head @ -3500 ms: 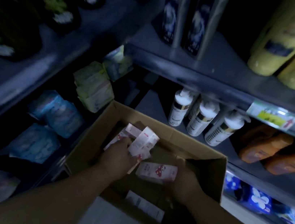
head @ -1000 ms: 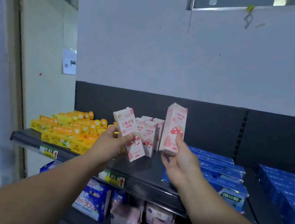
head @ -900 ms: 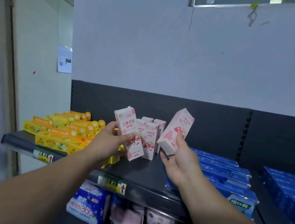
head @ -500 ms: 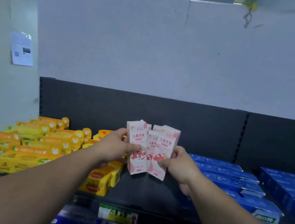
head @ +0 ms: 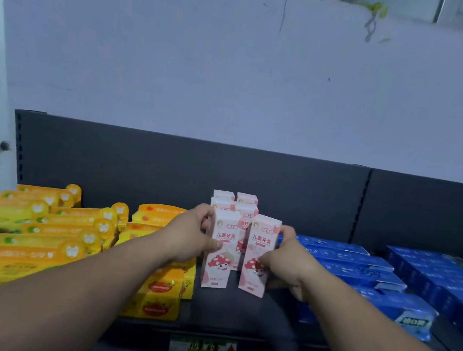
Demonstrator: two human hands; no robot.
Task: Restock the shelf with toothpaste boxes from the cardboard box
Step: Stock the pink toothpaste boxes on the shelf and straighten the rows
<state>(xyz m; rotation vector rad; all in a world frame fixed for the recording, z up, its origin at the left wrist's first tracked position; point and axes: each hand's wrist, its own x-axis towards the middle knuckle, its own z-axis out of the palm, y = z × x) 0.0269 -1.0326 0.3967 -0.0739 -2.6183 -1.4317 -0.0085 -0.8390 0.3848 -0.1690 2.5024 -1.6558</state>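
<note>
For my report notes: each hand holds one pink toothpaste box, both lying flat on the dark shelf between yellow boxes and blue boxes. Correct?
Not lying flat: the head view shows both standing upright. The left hand and the right hand each hold one of the two pink toothpaste boxes on the dark shelf, between yellow boxes and blue boxes.

Pink-and-white toothpaste boxes (head: pixel 219 251) stand on a charcoal-black shelf (head: pixel 234 315), each printed with a red, white-spotted mushroom figure and red lettering. To the left, yellow-and-orange cartons (head: pixel 38 231) bear small white tooth shapes; to the right sit deep-blue cartons (head: pixel 359 270). The back panel (head: pixel 165 172) is dark grey and the wall (head: pixel 238 72) pale grey-white — the near price label (head: pixel 203 348) yellow-green with a red arrow.
</note>
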